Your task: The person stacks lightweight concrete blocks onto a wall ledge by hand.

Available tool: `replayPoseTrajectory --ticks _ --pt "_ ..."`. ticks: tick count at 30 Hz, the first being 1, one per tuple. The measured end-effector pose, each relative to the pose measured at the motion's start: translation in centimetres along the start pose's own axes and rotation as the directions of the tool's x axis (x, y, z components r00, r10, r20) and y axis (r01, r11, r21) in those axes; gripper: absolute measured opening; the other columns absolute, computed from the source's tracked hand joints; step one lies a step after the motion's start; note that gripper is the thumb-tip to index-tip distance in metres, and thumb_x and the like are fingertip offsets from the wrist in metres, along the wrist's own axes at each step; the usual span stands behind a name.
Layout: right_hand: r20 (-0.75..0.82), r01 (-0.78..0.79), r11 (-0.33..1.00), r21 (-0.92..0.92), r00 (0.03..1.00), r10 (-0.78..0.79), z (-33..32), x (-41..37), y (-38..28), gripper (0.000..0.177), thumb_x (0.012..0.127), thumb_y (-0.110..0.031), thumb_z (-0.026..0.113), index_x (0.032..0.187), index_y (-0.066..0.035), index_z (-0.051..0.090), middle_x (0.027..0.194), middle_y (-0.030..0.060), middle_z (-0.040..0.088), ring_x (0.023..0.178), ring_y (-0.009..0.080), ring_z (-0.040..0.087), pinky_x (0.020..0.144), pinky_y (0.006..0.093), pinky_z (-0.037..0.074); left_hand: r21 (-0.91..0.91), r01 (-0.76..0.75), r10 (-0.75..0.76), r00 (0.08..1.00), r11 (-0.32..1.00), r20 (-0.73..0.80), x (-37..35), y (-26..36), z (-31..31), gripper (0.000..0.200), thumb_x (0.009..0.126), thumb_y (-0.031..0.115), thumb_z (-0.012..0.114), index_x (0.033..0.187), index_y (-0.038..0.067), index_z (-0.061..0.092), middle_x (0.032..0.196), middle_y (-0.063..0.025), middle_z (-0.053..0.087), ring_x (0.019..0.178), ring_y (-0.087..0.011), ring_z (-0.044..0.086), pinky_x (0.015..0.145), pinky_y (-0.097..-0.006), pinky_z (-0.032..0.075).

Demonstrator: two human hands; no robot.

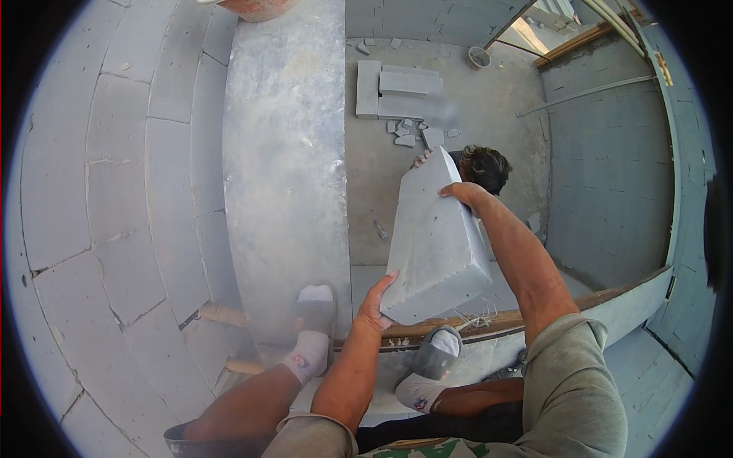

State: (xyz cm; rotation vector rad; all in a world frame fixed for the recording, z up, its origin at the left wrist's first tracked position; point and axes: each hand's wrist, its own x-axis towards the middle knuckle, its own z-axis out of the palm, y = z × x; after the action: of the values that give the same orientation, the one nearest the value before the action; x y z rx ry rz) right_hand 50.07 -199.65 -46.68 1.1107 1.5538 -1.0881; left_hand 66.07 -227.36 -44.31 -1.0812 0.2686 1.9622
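Note:
A large pale grey aerated concrete block [431,237] is held between my two hands, tilted, high above the floor below. My left hand [376,299] grips its near left corner, thumb on the upper face. At the far right edge, my right hand [466,192] is closed over the block, with its fingers partly hidden. A co-worker [486,169] stands beneath its far end, mostly hidden by it. The co-worker's hand [421,158] touches the block's far left edge.
My feet, in slippers, stand on a smooth board [286,153] and a wall top with a wooden edge [504,327]. Block walls [114,191] rise around. Below lie stacked blocks [368,88], broken pieces [405,140] and a bucket [479,58]. An orange tub [256,8] sits on the board's far end.

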Motion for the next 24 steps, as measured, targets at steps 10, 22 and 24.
replayPoseTrajectory --ticks 10,22,24 --pt "-0.126 0.14 0.989 -0.053 0.981 -0.146 1.5 -8.4 3.5 0.063 0.075 -0.028 0.068 0.125 0.006 0.051 0.11 0.0235 0.062 0.092 0.0322 0.065 0.085 0.0407 0.05 0.241 0.097 -0.119 0.99 0.966 0.079 -3.7 -3.5 -2.2 0.056 0.088 0.029 0.062 0.133 0.002 0.044 0.125 -0.0153 0.057 0.113 -0.0259 0.057 0.099 -0.0386 0.043" --pt "-0.315 0.116 0.572 -0.812 0.738 -0.597 2.8 -29.2 0.6 0.09 0.074 -0.032 0.073 0.145 -0.001 0.027 0.111 0.0213 0.048 0.099 0.0359 0.061 0.086 0.0448 0.051 0.323 0.029 -0.082 0.985 0.946 0.152 0.5 -5.7 7.2 0.102 0.077 0.079 0.047 0.143 0.003 0.031 0.137 -0.0164 0.045 0.125 -0.0299 0.043 0.104 -0.0453 0.031" --pt "-0.245 0.22 0.502 -0.836 0.669 -0.701 3.2 -31.3 0.5 0.096 0.069 -0.021 0.077 0.147 -0.007 0.021 0.119 0.0213 0.045 0.103 0.0365 0.059 0.091 0.0459 0.05 0.267 -0.079 0.029 0.982 0.96 0.186 1.2 -3.8 9.2 0.102 0.077 0.079 0.046 0.142 0.002 0.031 0.135 -0.0167 0.046 0.124 -0.0299 0.044 0.104 -0.045 0.032"
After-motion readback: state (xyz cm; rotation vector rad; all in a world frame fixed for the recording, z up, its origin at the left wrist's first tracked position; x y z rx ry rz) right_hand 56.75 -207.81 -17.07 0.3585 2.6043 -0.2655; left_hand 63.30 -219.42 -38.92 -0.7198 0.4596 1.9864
